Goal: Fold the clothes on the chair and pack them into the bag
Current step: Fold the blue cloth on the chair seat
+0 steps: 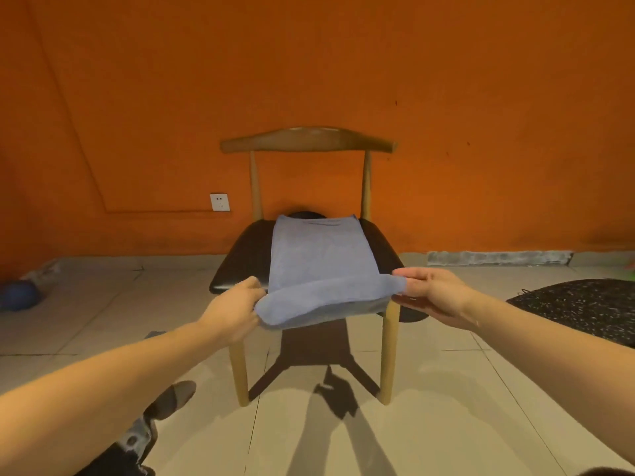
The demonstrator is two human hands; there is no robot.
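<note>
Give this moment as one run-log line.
phase: folding | left hand grips blue garment | right hand pinches it | garment partly on chair seat

Arms outstretched, left hand [233, 309] clenched, right hand [434, 292] pinching

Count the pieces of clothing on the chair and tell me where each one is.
1: a blue garment lies along the chair seat, its near edge pinched by the left hand and right hand. More could be hidden beneath it.

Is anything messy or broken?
Nothing looks spilled or broken. The blue garment lies flat on the chair, front edge held by the left hand and right hand. A grey strip interrupts the base of the orange wall.
</note>
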